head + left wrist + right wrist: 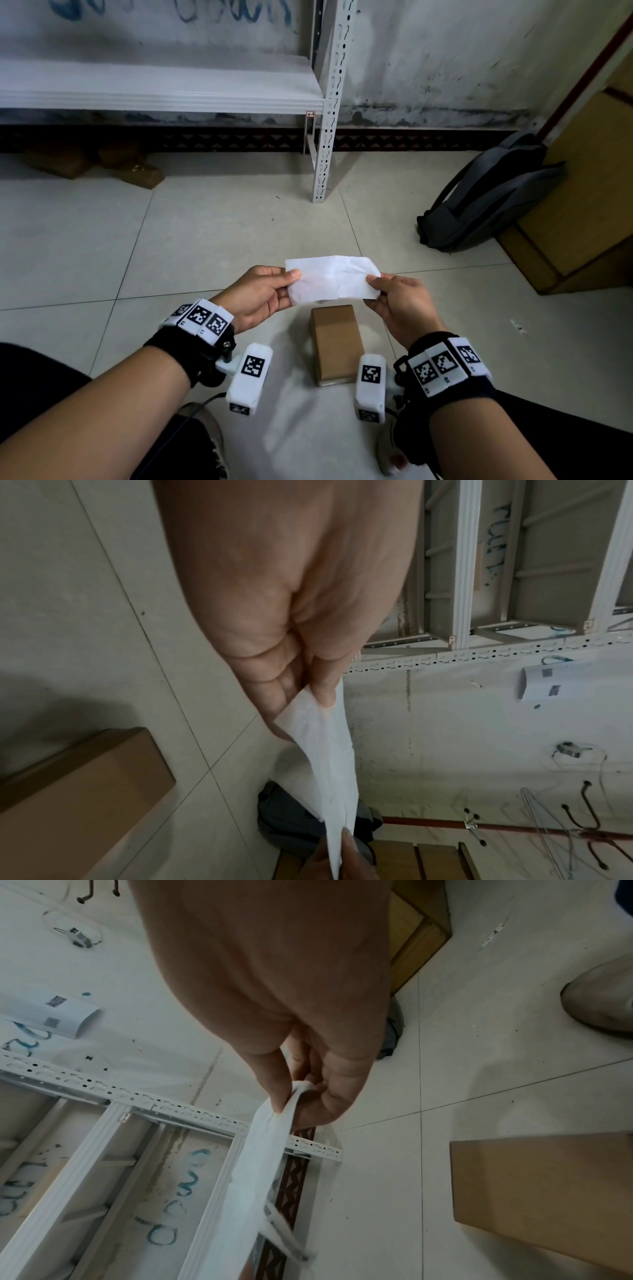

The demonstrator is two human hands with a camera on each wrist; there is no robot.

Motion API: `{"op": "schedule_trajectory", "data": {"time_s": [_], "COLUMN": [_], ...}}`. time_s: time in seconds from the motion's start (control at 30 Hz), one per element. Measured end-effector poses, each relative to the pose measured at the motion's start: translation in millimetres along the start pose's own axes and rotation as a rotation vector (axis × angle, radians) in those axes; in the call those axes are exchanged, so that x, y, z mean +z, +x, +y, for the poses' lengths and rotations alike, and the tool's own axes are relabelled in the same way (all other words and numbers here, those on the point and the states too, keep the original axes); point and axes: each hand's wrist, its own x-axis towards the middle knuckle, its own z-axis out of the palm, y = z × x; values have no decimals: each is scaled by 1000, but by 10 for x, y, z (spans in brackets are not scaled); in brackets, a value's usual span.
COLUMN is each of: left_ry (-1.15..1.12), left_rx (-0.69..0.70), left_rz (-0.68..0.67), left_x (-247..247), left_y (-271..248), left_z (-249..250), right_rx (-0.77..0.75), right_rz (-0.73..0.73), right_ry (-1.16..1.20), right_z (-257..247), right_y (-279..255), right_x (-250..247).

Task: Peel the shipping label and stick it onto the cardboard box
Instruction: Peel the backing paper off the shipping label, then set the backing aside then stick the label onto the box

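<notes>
A white, creased shipping label (332,278) hangs in the air between both hands, blank side toward me. My left hand (291,278) pinches its left edge between thumb and fingers. My right hand (372,281) pinches the right edge the same way. In the left wrist view the label (334,761) runs away from the thumb as a narrow strip; the right wrist view shows the label (253,1172) with a thin layer splitting off at its far end. A small brown cardboard box (335,344) stands on the floor tiles just below the label and between my wrists.
A grey backpack (486,195) leans against a wooden cabinet (582,192) at the right. A white metal shelf upright (325,137) stands ahead by the wall, with brown boxes (96,162) under the shelf at the left. A shoe (603,999) is near the box.
</notes>
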Motion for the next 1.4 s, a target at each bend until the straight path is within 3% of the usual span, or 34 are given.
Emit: {"op": "schedule_trajectory", "data": {"time_s": [0.77, 1.0, 1.4], "left_ry": [-4, 107, 510], "left_rx": [46, 61, 137], "left_rz": [137, 179, 285], "left_x": [-226, -359, -503], "left_y": [59, 71, 327], "left_z": [-67, -139, -371], "right_rx": [-41, -35, -36], "right_rz": [117, 191, 432], "right_ry": [50, 46, -79], "right_z": [62, 72, 327], "right_y": [18, 74, 244], "right_x": [-63, -157, -271]}}
